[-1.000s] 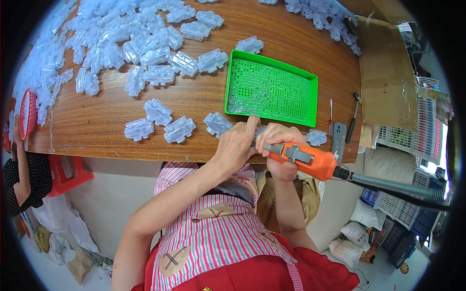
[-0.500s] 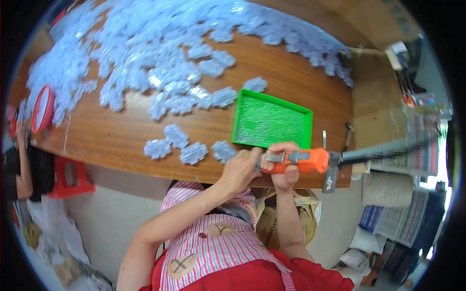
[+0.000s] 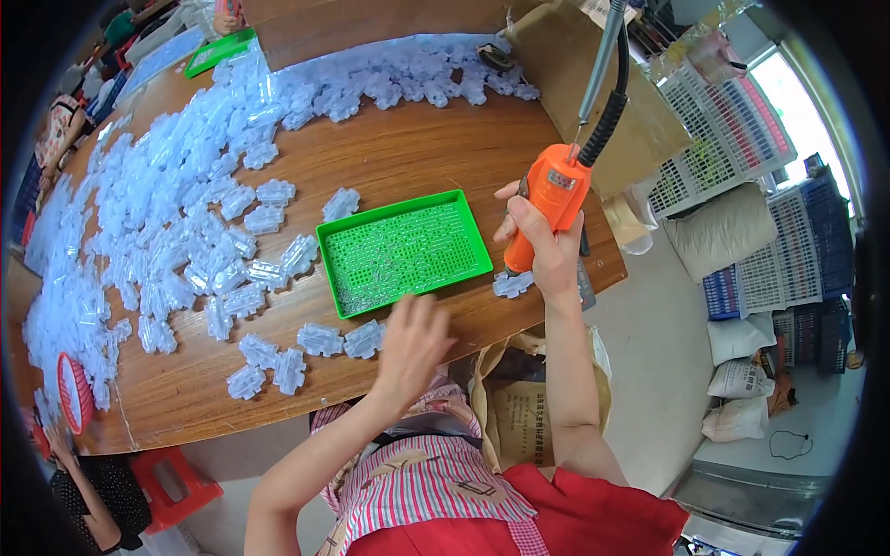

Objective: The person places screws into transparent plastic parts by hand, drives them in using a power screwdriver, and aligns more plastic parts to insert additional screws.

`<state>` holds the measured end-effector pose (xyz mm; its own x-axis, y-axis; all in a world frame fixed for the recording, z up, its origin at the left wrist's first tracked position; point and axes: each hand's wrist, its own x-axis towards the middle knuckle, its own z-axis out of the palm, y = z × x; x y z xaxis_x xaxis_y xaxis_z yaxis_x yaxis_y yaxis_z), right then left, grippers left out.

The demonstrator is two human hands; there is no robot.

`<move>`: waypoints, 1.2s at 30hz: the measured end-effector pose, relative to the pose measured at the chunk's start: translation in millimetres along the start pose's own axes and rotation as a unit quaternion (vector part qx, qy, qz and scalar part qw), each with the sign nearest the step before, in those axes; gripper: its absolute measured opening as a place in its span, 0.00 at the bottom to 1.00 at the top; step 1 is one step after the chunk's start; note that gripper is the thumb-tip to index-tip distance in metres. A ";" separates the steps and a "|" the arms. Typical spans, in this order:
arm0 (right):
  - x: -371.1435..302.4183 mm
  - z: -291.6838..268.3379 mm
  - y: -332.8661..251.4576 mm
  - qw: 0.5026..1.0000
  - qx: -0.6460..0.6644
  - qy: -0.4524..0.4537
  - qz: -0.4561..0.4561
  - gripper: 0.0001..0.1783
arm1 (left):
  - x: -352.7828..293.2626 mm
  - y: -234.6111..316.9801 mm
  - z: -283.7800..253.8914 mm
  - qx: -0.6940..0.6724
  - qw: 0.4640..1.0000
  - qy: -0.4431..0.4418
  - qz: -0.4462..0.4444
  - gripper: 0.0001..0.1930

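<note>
Your right hand (image 3: 556,264) grips an orange power tool (image 3: 558,185), its thumb laid across the body and its fingers wrapped about the far side, closed firmly on it. The tool stands near upright over the right part of the wooden surface (image 3: 464,139), with a black ribbed sleeve (image 3: 607,130) running up from its top and its dark lower end just beside a clear plastic piece (image 3: 513,285); you cannot tell from this angle whether the two touch. Your left hand (image 3: 413,350) is over the near edge of the surface, just in front of the green tray (image 3: 477,246). Its fingers point away from you but are blurred, so whether they are spread or pinching anything cannot be told. The tray lies between your hands and beyond them, with small shiny metal parts (image 3: 380,264) scattered over its perforated bottom. To the left of your left hand lies a small group of clear plastic pieces (image 3: 289,371), and one more sits against the tray's far left corner. A large pile of such pieces (image 3: 167,204) covers the left and far parts of the surface. A red basket (image 3: 76,394) stands at its left end, near a co-worker's hand (image 3: 61,447).
</note>
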<state>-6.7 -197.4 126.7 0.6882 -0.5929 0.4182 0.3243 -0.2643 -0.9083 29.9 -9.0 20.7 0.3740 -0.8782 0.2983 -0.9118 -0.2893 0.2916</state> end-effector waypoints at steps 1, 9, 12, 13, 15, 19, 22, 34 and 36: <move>-1.3 -8.2 1.5 0.999 -0.014 -0.008 0.038 0.14 | 18.4 8.9 15.2 -0.025 0.999 0.008 0.027 0.28; -16.4 -19.9 4.7 0.996 0.016 0.072 0.048 0.14 | 81.1 47.6 99.2 -0.037 0.995 0.047 0.084 0.20; -20.5 -25.8 10.0 0.997 0.022 0.009 0.071 0.15 | 55.5 33.5 88.8 -0.068 0.991 0.063 0.100 0.19; -22.5 -21.9 8.7 0.996 0.027 0.010 0.079 0.16 | 43.2 28.2 82.2 -0.091 0.987 0.070 0.111 0.20; -28.7 -12.9 12.1 0.994 0.040 0.001 0.101 0.17 | 14.9 18.9 65.7 -0.128 0.990 0.034 0.055 0.23; -53.5 8.0 20.7 0.984 0.088 -0.052 0.149 0.35 | -28.5 -2.9 42.3 -0.175 0.980 0.048 -0.077 0.29; -73.8 25.3 39.6 0.984 0.099 -0.091 0.118 0.38 | -46.6 -17.6 34.6 -0.247 0.956 0.075 -0.137 0.30; -91.2 58.3 71.0 0.969 0.196 -0.123 0.083 0.42 | -64.4 -44.5 27.9 -0.361 0.902 0.060 -0.229 0.37; -91.3 58.2 73.0 0.971 0.182 -0.128 0.085 0.41 | -64.9 -44.7 28.2 -0.359 0.903 0.055 -0.230 0.37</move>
<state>-8.0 -118.3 22.8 0.8757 -0.3827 0.2944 0.3678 0.1337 -0.9202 41.6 50.2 -37.3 0.7359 -0.6732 0.0723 -0.3250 -0.2575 0.9100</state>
